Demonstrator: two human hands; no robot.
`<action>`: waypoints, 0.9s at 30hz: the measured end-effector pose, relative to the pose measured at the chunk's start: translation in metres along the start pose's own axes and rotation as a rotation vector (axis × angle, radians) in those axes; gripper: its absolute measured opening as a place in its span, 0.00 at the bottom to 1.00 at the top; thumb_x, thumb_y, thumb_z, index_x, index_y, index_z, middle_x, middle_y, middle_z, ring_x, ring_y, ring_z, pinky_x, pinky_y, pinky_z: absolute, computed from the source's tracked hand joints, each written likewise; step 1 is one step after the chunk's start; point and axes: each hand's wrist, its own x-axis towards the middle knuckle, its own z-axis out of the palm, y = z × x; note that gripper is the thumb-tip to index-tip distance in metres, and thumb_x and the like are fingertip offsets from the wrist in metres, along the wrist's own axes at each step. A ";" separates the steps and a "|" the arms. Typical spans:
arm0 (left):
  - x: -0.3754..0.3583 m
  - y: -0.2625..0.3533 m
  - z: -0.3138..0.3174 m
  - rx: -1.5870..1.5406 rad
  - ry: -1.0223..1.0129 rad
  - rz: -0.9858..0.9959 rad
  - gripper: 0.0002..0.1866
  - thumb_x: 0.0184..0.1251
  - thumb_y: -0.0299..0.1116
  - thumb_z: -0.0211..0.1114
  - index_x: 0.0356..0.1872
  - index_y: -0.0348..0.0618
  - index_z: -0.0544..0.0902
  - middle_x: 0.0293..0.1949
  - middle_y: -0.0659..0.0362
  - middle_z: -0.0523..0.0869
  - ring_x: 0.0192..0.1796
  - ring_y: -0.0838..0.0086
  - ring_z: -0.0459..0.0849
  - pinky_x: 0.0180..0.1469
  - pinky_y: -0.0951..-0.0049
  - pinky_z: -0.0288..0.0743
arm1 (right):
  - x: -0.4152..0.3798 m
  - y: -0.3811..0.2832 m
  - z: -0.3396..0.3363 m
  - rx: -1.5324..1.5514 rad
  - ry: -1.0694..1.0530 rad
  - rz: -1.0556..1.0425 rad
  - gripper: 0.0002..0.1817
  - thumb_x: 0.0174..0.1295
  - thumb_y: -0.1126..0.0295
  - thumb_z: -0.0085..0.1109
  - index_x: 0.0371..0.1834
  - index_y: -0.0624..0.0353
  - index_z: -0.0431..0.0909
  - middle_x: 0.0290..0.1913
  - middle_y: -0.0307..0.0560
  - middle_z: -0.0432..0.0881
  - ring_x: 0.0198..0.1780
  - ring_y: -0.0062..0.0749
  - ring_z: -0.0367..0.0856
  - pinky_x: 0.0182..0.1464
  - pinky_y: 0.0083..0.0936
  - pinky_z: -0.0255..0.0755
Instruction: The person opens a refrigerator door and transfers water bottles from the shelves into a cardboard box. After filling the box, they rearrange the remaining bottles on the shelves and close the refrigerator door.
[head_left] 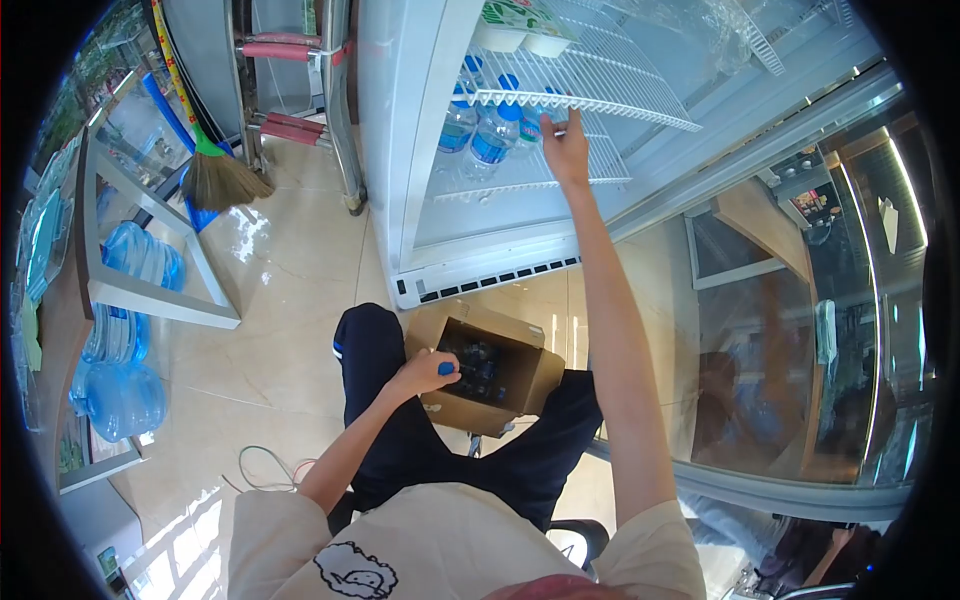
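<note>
Shirt [450, 530] nearest | left hand [418, 374]: gripping blue cap [446, 369], lift straight | right hand [567, 155]: grip unclear, steady bottles [490, 147] upright

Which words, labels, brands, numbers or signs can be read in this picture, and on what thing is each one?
No text can be read with certainty.
Bottles in the fridge: blue labels, print too small.
White packs on the upper shelf: green and reddish print, unreadable.
Shirt: a line drawing, no readable word.
</note>
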 end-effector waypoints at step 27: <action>-0.010 0.037 -0.007 -0.625 0.293 -0.081 0.18 0.81 0.40 0.63 0.62 0.39 0.78 0.27 0.52 0.91 0.22 0.73 0.88 0.24 0.74 0.78 | -0.393 0.030 -0.014 0.464 -0.014 0.548 0.33 0.58 0.73 0.78 0.67 0.62 0.73 0.58 0.48 0.84 0.59 0.31 0.83 0.62 0.33 0.77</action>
